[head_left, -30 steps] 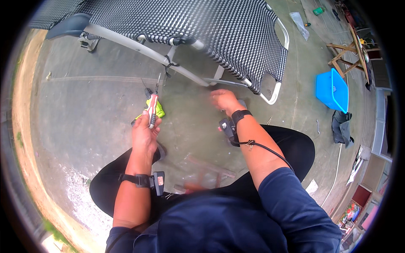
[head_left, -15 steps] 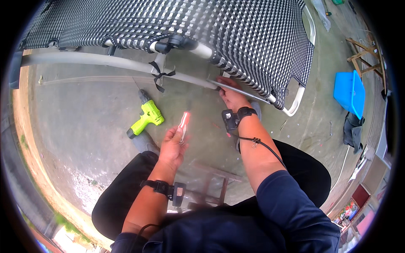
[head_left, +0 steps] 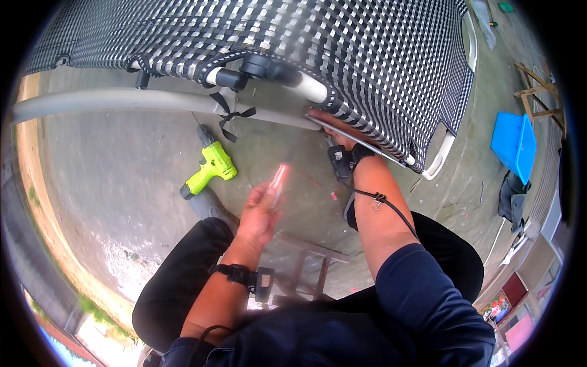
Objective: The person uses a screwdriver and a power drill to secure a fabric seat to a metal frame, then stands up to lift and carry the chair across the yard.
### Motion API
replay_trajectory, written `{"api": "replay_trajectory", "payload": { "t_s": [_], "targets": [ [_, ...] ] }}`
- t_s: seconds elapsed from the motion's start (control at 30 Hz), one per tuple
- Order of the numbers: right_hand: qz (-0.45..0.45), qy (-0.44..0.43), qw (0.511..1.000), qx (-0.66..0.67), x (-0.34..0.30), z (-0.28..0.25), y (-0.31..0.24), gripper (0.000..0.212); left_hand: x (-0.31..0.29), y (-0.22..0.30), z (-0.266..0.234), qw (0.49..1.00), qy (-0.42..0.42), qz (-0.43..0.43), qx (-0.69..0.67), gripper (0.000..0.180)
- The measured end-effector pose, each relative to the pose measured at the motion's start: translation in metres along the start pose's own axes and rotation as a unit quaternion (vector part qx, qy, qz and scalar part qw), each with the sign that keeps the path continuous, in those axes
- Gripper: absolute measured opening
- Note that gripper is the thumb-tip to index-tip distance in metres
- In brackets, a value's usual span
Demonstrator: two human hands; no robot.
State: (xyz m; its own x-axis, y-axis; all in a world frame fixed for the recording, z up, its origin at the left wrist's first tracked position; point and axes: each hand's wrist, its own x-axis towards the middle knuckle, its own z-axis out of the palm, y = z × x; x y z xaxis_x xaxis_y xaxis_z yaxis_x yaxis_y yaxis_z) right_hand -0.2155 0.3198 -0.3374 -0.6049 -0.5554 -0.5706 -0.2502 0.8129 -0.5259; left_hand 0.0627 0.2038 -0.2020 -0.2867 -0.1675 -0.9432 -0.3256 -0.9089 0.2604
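Note:
In my left hand [head_left: 260,214] is a screwdriver [head_left: 280,177] with a red and clear handle, pointing up and away; motion blurs its dark shaft. A folding lounger with black-and-white woven mesh [head_left: 263,37] spans the far side. Its pale leg tube [head_left: 147,100] runs below the mesh edge, with a black strap [head_left: 230,115] tied around it. My right hand [head_left: 338,129] reaches under the mesh edge, at the right end of that tube and behind a thin metal bar [head_left: 361,140]. Bar and mesh hide most of its fingers.
A lime-green cordless drill [head_left: 212,166] lies on the concrete floor left of my left hand. Between my knees is a low wooden stool [head_left: 315,251]. At the right stand a blue bin [head_left: 512,147] and a wooden frame [head_left: 541,98], with a dark bag [head_left: 512,199] beside the bin.
My left hand and the screwdriver have shifted slightly right. My right hand has gone further beneath the mesh, behind the bar. The lounger appears larger and shifted in the view.

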Motion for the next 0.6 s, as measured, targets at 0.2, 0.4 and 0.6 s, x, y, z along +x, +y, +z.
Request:
{"api": "replay_trajectory", "payload": {
  "t_s": [0.2, 0.4, 0.6],
  "targets": [
    [-0.003, -0.010, 1.000, -0.005, 0.0036, 0.0004, 0.0010, 0.055, 0.0034, 0.0011, 0.0014, 1.000, 0.000, -0.003, -0.006, 0.023],
    [-0.006, -0.012, 1.000, -0.006, 0.0043, -0.0020, 0.0006, 0.055, 0.0044, -0.0036, -0.0010, 1.000, -0.011, -0.002, -0.020, 0.022],
    [-0.012, -0.013, 1.000, -0.012, 0.0037, -0.0041, -0.0021, 0.054, 0.0042, -0.0017, -0.0001, 1.000, -0.011, 0.000, -0.029, 0.021]
  ]
}}
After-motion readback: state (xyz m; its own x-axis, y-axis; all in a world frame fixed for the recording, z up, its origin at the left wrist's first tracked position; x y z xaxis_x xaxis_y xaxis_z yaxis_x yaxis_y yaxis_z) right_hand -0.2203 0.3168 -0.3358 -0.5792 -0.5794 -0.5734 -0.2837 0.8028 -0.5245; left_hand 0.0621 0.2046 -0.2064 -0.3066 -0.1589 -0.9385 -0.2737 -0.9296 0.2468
